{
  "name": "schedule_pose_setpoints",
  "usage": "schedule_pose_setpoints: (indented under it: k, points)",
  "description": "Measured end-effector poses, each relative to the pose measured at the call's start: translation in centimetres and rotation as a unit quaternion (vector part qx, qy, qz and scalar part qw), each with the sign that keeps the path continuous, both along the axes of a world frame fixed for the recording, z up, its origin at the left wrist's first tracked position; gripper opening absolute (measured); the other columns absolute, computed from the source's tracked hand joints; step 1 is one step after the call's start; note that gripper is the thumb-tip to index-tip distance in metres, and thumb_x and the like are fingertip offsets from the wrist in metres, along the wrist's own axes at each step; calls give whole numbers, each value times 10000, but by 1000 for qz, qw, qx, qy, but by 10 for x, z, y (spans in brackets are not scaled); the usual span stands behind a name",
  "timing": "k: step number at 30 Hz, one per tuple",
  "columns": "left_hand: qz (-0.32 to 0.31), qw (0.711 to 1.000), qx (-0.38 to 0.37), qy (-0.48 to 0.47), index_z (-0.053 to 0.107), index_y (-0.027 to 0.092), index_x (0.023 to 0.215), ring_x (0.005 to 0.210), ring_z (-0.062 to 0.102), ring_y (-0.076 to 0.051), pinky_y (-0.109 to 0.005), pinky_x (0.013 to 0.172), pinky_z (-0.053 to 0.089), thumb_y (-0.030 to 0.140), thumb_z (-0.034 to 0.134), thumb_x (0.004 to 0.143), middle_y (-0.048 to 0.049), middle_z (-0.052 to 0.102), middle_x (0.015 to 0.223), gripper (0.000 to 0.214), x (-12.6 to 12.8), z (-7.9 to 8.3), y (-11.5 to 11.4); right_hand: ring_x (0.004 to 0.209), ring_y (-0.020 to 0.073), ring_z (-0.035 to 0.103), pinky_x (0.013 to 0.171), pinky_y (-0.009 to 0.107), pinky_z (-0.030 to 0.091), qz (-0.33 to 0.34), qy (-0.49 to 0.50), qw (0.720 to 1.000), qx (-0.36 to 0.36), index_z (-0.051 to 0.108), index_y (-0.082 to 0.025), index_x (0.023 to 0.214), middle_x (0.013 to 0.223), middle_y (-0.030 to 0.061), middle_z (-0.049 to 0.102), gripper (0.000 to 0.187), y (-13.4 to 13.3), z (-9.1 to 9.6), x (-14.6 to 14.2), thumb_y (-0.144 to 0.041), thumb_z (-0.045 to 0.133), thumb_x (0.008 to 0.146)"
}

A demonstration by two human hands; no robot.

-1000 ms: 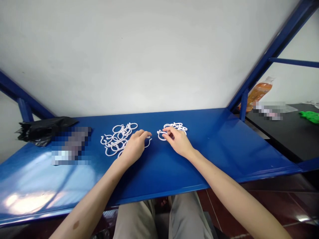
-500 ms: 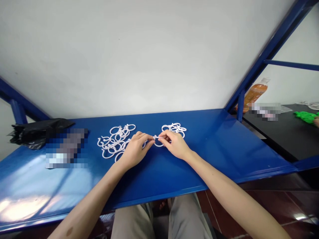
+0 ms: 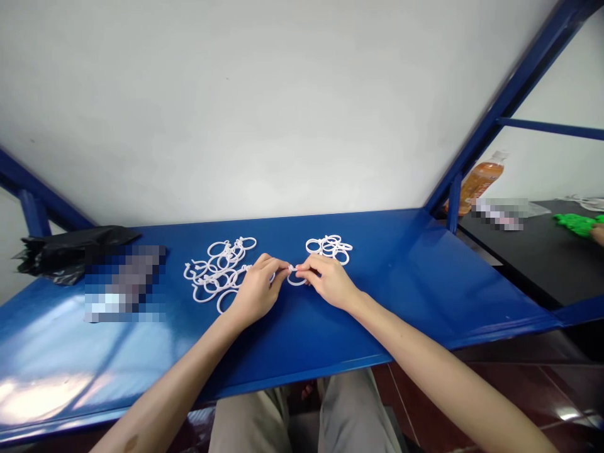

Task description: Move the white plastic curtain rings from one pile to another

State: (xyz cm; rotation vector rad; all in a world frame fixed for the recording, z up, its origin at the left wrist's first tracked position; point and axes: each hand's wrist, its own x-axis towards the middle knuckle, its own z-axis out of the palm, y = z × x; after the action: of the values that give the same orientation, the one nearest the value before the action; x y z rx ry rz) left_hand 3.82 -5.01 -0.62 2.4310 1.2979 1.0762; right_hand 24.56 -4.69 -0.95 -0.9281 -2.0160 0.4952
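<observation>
the left hand and the right hand face each other over the desk, nearly touching, each with thumb and fingers pinching one white ring. the ring sits between the two hands, its knobbed part at the fingertips and its loop hanging toward the person. part of another ring shows inside the curl of the left hand; whether it is gripped, i cannot tell. just left of the left hand lies a loose pile of white rings, overlapping. just beyond the right hand is a smaller cluster of them. well left of the left hand, past a blurred-out item, lies a black bag. far to the right of the right hand, a bottle leans.
</observation>
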Motion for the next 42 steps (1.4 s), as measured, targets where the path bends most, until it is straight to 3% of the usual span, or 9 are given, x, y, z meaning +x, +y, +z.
schedule_pose_setpoints:
  k: [5,8,12,15,17,23,28,42]
  points:
    - [-32,999,27,0,653,213,910,847,626,-188,-308,764,532,215,469,1008,-41,685,865,209,1,-5,-2,767,170,659,707,291,516,23,-55,997,53,675,-221,899,861,36,694,205,-5,-6,0,-314,545,1028]
    - [-34,999,36,13,667,208,938,853,623,-194,-317,770,527,229,482,1014,-44,706,887,201,2,-2,1,811,176,672,746,297,531,-2,-73,994,75,696,-227,977,916,44,709,195,-3,-6,-1,-315,531,1035]
    - [16,995,60,78,693,206,1062,919,609,-243,-398,858,510,278,491,1014,-69,736,973,220,-4,5,9,902,186,684,759,295,536,-112,-88,986,91,716,-240,1068,1035,58,708,223,6,2,6,-318,508,1042]
    - [77,986,66,132,697,189,1129,996,601,-284,-448,910,491,223,462,993,-97,738,1038,274,-14,5,14,854,178,670,684,292,524,-230,-97,966,72,725,-248,1079,1089,63,670,224,15,7,24,-323,520,1030]
    - [106,978,58,168,701,166,1155,1037,591,-305,-470,931,483,171,450,957,-115,732,1080,320,-20,3,16,891,199,657,697,311,529,-265,-111,956,58,729,-241,1065,1060,64,663,216,22,7,37,-308,530,1017]
    - [145,962,24,229,722,184,1167,1114,574,-339,-506,971,459,171,461,911,-123,718,1134,365,-24,-5,17,967,255,598,823,387,530,-266,-145,952,35,720,-219,1031,977,68,681,152,33,0,50,-232,588,956]
    - [136,963,9,235,731,179,1090,1085,584,-336,-494,942,454,271,490,967,-119,725,1085,285,-22,-4,17,967,266,575,820,398,521,-255,-150,955,30,714,-226,968,964,73,686,127,36,-3,43,-229,588,953]
    - [143,967,30,209,657,202,861,983,586,-307,-424,818,394,226,528,960,-86,731,932,164,-20,-1,15,944,274,563,793,409,519,-259,-130,956,51,719,-225,952,942,77,677,125,38,-3,47,-240,596,954]
